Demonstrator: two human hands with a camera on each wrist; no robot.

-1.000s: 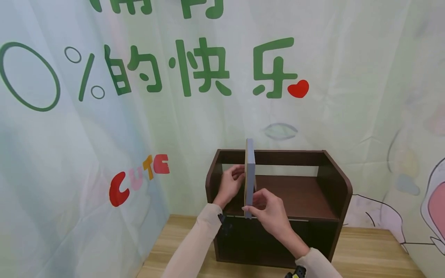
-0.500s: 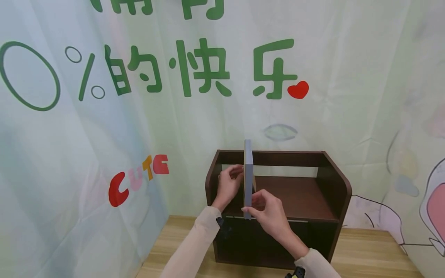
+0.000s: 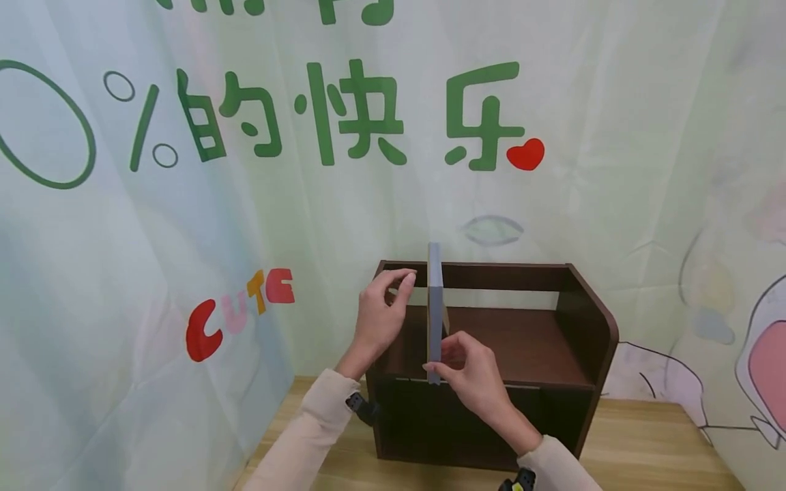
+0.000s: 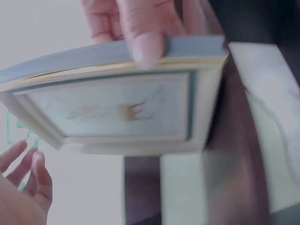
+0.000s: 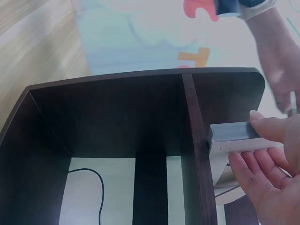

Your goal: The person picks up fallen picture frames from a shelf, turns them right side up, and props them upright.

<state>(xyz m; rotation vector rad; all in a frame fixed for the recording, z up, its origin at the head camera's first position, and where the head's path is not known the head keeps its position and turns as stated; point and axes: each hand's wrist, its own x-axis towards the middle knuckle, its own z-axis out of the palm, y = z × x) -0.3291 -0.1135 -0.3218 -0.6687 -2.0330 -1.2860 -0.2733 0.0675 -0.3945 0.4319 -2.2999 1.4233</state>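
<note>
A picture frame (image 3: 435, 314) stands upright and edge-on at the front of the upper shelf of a dark brown desktop rack (image 3: 516, 341). My right hand (image 3: 475, 375) pinches its near edge low down, thumb on one side and fingers on the other. In the left wrist view the picture frame (image 4: 126, 110) shows a pale mat and a small tan drawing. To its left, my left hand (image 3: 381, 314) hovers above the shelf with relaxed, bent fingers. A gap separates that hand from the picture frame, and nothing is in it.
The rack rests on a wooden table (image 3: 657, 443). Behind it hangs a printed cloth backdrop (image 3: 614, 170) with green characters. A thin black cable (image 5: 98, 180) shows through the rack's back opening in the right wrist view.
My left hand has drawn away from the picture frame, moving left and up. My right hand keeps its pinch, and the picture frame stays nearly in place.
</note>
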